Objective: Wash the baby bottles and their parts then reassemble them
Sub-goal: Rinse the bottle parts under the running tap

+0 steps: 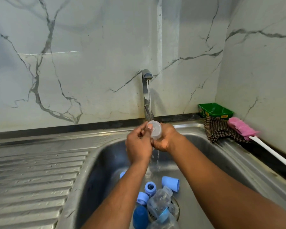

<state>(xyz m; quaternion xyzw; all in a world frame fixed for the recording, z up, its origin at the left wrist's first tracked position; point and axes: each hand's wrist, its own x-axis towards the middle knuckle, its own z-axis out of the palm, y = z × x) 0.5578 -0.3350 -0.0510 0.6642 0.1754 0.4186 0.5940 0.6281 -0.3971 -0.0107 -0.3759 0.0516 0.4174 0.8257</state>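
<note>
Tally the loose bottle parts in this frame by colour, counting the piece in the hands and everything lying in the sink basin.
Clear: 3 (cap held under the tap by left hand and right hand; bottle; bottle)
Light blue: 4 (cap; collar; ring; piece partly hidden by the arm)
Dark blue: 1 (cap)
Total: 8

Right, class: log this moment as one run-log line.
step: rinsing | held: clear cap | left hand: gripping | right hand: gripping | tap: running | sink: bottle parts waiting
</note>
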